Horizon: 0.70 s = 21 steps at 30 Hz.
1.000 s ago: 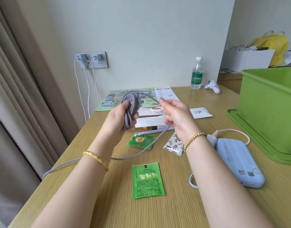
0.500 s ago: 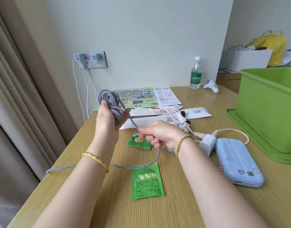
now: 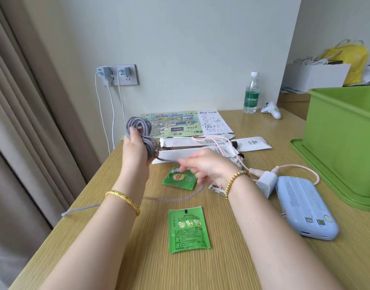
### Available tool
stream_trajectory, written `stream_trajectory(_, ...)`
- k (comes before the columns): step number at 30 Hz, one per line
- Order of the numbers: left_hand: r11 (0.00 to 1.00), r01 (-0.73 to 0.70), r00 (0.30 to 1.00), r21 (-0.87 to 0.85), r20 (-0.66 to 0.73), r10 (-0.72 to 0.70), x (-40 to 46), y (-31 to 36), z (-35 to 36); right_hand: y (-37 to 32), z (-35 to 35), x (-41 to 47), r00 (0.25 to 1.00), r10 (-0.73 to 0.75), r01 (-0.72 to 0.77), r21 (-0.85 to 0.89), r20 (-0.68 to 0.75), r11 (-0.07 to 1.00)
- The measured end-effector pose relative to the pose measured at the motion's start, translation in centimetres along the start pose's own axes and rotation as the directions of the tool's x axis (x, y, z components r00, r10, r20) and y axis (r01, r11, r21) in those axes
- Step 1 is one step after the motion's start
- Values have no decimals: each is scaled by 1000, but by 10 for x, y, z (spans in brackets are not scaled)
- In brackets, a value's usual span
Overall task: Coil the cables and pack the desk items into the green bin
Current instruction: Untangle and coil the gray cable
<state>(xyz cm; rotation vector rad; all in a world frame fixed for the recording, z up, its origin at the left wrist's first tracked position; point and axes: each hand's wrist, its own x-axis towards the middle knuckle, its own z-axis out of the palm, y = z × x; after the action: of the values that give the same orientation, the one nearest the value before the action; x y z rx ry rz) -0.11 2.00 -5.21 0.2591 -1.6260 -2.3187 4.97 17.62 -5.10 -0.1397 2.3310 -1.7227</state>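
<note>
- Head view: your left hand [image 3: 136, 146] is gripping the grey cable [image 3: 139, 127] coil.
- Your right hand [image 3: 207, 167], beside that coil, is pinching the loose strand; keep feeding even loops.

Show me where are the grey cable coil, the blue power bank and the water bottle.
grey cable coil [image 3: 138, 124]: head view, top loops above the left hand.
blue power bank [image 3: 303, 206]: head view, middle of its top face.
water bottle [image 3: 251, 99]: head view, green label.

Curtain [image 3: 23, 122]; wall socket [image 3: 117, 74]
</note>
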Motion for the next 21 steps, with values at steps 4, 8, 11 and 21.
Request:
stream_trajectory(4,998,32,991,-59,-128,-39,7,6,-10,-3,-16,-3,973,16,47,263,-232,964)
stream_trajectory(8,987,-8,991,163,-127,29,11,5,-13,-5,-28,-4,932,-34,207,452,-362,868)
stream_trajectory(11,933,-45,999,357,-5,50,8,1,-10,-6,-30,-4,923,-114,316,553,-368,771)
stream_trajectory(21,747,-378,776,546,627,-65,-17,-10,1,-6,-28,-5,899,-354,439,557,-260,705)
